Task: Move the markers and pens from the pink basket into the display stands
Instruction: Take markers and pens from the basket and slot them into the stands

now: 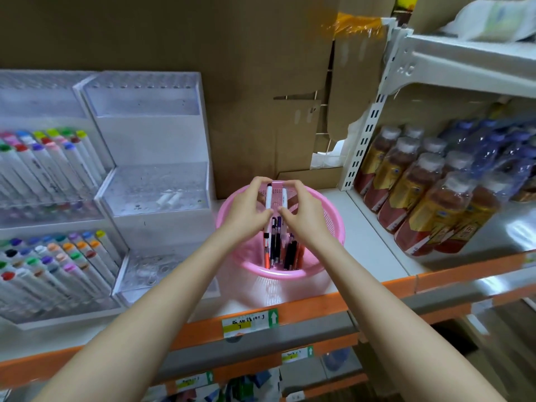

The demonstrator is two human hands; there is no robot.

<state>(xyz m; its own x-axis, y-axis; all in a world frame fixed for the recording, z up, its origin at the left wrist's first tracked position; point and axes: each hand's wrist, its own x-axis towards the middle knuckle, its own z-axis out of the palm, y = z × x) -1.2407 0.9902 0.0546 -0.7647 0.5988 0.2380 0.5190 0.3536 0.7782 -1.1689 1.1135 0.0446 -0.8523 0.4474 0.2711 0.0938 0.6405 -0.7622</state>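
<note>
A round pink basket (327, 216) stands on the white shelf, holding several dark and orange pens (277, 248) upright. Both of my hands are over the basket. My left hand (249, 210) grips a white marker (269, 195) by its body. My right hand (301, 213) grips a second white marker (284, 197) right beside it. The two markers stand nearly upright and close together between my fingers. Left of the basket stands a clear tiered display stand (150, 181), mostly bare. Further left a second stand (43, 187) is filled with colour-capped markers.
Cardboard boxes (232, 82) form the wall behind the basket. Rows of bottled drinks (429, 192) fill the shelf to the right, past a white slotted upright (365, 143). The orange shelf edge (290, 311) with price labels runs along the front.
</note>
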